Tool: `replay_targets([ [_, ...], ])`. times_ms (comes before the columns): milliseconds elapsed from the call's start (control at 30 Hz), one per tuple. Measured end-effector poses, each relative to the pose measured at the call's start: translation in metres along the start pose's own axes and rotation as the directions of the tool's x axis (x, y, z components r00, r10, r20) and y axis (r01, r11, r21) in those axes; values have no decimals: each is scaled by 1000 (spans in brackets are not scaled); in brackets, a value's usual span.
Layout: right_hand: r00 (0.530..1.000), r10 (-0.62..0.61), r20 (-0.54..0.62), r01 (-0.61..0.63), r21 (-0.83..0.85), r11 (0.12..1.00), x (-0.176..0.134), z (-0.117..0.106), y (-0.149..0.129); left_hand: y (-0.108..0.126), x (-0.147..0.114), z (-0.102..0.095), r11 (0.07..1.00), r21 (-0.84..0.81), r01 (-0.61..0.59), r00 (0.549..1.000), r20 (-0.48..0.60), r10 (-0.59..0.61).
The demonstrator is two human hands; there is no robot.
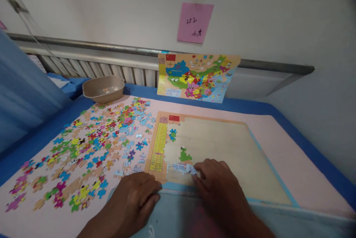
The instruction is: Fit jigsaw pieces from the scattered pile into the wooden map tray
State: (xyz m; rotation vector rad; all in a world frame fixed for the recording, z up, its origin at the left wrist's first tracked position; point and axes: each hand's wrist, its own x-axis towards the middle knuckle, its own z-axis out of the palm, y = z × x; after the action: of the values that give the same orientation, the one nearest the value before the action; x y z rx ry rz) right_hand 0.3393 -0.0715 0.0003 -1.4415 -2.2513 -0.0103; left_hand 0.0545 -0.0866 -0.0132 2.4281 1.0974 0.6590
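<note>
My right hand (219,184) is over the lower middle of a puzzle board (219,141), with thumb and forefinger closed at a small pale puzzle piece (191,169). That piece sits at the right end of a short strip of white pieces printed with text (179,166). Just above lies a joined green cluster (185,155). My left hand (136,197) rests at the board's lower left corner, fingers curled in; whatever may be inside them is hidden. Pieces fill the board's left border, including a yellow printed column (158,147) and a red flag (174,118). A blue-green cluster (172,134) lies nearby.
Many loose puzzle pieces (97,139) spread over the pink sheet left of the board. A beige basin (104,91) with a few pieces stands behind them. A colourful map picture (197,78) leans against the wall rail (111,45). A blue curtain (25,93) hangs at left.
</note>
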Motion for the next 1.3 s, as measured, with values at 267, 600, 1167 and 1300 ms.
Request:
replay_targets([
  [267,999,43,-28,-45,-52,998,1,1,30,-2,-3,4,999,-3,42,998,53,-42],
  [600,999,47,19,-47,24,999,1,1,26,-2,-2,3,1000,-20,7,999,-38,-7],
  [1167,1000,-8,9,8,87,996,1,3,21,-6,-5,6,1000,29,0,1000,12,-1],
  [1300,1000,-18,-7,19,119,993,1,2,19,-6,-5,6,999,34,9,1000,20,-10],
])
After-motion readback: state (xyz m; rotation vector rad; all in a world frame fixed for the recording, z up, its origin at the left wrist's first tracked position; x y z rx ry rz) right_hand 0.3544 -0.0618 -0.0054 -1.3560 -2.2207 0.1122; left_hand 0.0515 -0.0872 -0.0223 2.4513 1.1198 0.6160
